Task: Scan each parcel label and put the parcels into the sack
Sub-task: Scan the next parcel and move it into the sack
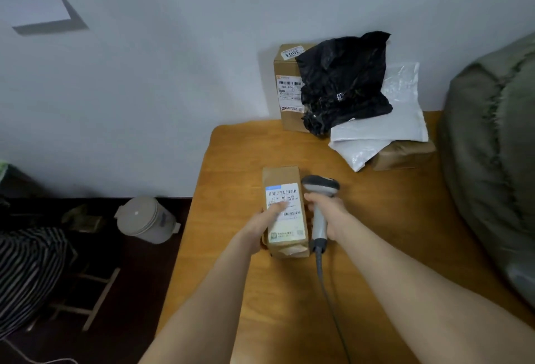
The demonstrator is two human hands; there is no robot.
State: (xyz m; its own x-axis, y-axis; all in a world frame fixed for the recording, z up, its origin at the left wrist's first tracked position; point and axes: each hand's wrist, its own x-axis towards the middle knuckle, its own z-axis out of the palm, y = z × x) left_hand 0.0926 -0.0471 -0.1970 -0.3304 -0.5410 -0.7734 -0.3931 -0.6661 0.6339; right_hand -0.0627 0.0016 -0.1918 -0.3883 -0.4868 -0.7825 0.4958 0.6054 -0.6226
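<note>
Scanning a parcel at frame centre.
Left hand [265,223] grips the brown parcel [285,210] on the table [390,219], thumb across its label; right hand [327,213] curls around the scanner [320,204] handle.

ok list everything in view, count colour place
small box: 1, brown with white label, mid-table, in the left hand
scanner: 1, grey, corded, in the right hand
tall box: 1, brown, back of table by wall
black bag: 1, black, leaning on the tall box
white mailers: at least 2, white, stacked right of the black bag
brown parcel: 1, brown, under the white mailers
sack: 1, green, right edge
table: 1, orange-brown wood
bin: 1, beige, floor at left
left hand: 1, grips the small box
right hand: 1, grips the scanner
</note>
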